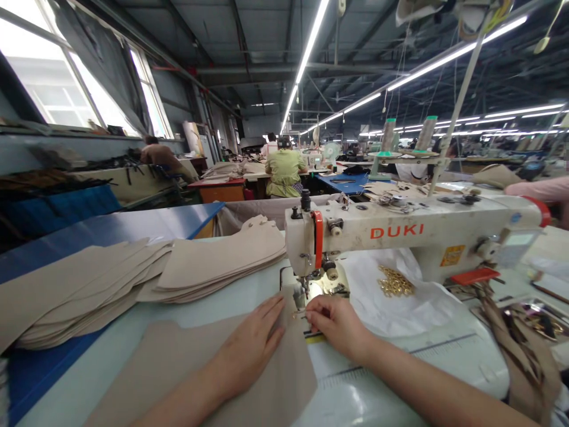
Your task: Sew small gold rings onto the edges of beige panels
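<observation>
My left hand [253, 344] lies flat, fingers stretched out, on a beige fabric panel [178, 356] spread over the sewing machine's bed. Its fingertips point toward the needle area. My right hand [335, 323] is closed in a pinch at the panel's right edge, just in front of the presser foot [304, 284]. What sits between its thumb and forefinger is too small to name. A white sewing machine [355, 231] with a lit needle area stands directly ahead of both hands.
Stacks of beige panels [217, 261] lie on the left. Behind the right hand, gold-coloured metal hardware [395, 281] rests on white cloth [368, 296]. Beige strips [520, 350] hang at the right edge. A person in a yellow-green top [285, 169] sits farther ahead.
</observation>
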